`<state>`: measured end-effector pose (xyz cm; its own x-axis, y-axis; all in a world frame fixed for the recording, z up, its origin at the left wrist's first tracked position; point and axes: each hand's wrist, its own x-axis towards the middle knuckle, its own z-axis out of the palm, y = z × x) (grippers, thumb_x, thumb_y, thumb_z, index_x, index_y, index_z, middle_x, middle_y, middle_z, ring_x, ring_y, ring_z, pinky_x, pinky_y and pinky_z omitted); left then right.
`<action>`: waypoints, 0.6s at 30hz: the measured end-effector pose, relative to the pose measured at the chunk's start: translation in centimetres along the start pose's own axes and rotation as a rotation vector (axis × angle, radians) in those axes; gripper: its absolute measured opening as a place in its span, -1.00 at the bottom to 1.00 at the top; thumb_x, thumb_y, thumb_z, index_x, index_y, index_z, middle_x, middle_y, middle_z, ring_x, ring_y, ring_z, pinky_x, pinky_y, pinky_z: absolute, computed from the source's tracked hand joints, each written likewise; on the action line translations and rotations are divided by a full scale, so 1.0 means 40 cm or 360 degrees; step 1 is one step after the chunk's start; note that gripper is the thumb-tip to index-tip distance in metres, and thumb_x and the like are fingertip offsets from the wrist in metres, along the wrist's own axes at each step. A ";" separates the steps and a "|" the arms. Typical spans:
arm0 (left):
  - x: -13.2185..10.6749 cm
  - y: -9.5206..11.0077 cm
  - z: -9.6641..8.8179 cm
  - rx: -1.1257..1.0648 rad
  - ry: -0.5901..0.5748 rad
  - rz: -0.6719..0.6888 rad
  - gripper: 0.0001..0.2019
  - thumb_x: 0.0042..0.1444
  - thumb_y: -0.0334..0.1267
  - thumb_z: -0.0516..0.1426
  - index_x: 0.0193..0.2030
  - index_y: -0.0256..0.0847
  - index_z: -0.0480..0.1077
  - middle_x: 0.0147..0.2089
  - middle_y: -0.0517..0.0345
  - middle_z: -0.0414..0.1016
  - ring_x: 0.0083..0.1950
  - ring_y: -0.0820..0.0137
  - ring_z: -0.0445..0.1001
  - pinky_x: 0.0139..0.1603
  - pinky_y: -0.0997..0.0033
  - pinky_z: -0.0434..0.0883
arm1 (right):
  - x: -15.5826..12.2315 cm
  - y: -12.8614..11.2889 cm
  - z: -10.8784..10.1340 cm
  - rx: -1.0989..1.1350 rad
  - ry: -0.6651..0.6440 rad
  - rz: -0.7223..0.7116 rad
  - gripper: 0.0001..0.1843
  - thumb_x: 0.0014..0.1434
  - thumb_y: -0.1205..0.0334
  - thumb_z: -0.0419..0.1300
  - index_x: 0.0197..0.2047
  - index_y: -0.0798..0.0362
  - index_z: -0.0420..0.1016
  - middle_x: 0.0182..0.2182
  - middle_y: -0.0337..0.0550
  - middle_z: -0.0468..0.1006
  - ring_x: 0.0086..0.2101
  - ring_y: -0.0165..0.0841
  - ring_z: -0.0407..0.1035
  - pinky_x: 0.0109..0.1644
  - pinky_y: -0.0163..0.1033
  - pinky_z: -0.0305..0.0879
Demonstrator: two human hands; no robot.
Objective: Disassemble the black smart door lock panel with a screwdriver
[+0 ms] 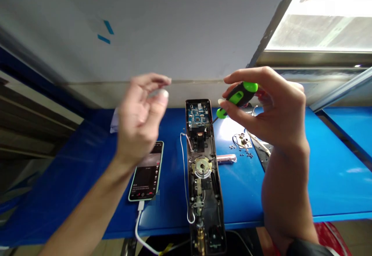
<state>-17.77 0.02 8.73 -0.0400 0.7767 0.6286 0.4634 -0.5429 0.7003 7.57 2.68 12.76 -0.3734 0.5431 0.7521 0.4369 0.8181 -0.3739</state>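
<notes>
My right hand (279, 108) grips a black and green screwdriver (237, 95) by its handle. The shaft slants down left, its tip close to the upper right part of an opened, long dark housing (219, 194); I cannot tell if it touches. Inside the housing are a blue circuit board (198, 115) at the far end, a round metal part (202, 166) mid-way and a brass fitting (201, 240) at the near end. My left hand (139, 112), slightly blurred, is raised left of the housing, thumb and fingers curved but apart, with nothing visible in it.
A phone (145, 174) lies left on the blue table (171, 194), a white cable (139, 225) plugged into it. Beside the housing's right are a clear-wrapped bundle (227, 159), loose screws (249, 155) and a small board (243, 140). A grey wall (174, 31) rises behind.
</notes>
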 end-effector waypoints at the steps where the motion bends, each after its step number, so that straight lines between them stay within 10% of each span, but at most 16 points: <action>1: -0.024 -0.019 0.030 0.0055 -0.0065 -0.0033 -0.68 0.41 -0.16 0.12 0.26 -0.05 0.37 0.30 0.02 0.46 0.36 0.21 0.42 0.38 0.03 0.43 | 0.000 0.002 0.002 0.0012 0.0007 -0.0007 -0.62 0.19 0.38 0.38 0.01 -0.20 0.53 -0.20 -0.29 0.69 -0.21 -0.24 0.63 -0.14 -0.07 0.64; 7: -0.129 -0.074 0.160 0.0369 -0.0444 -0.0216 -0.55 0.30 -0.19 0.21 0.32 -0.06 0.37 0.61 -0.07 -0.01 0.62 0.01 0.04 0.56 -0.20 0.15 | -0.003 0.003 0.012 0.0033 -0.0027 0.0056 -0.67 0.25 0.36 0.34 0.03 -0.19 0.54 -0.17 -0.25 0.69 -0.22 -0.25 0.62 -0.12 -0.08 0.64; 18: -0.151 -0.069 0.201 0.0246 -0.0392 -0.0227 -0.72 0.33 -0.28 0.17 0.14 -0.09 0.54 0.66 0.10 -0.14 0.65 0.01 -0.06 0.60 -0.11 0.14 | 0.004 -0.024 0.008 -0.0119 -0.0101 0.0065 -0.76 0.31 0.34 0.31 -0.01 -0.15 0.52 -0.22 -0.24 0.69 -0.27 -0.29 0.59 -0.14 -0.09 0.61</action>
<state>-11.69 -0.62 0.27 0.0924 0.9057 0.4138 0.5980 -0.3828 0.7041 6.83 2.04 13.06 -0.4041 0.5887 0.7001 0.5116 0.7799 -0.3605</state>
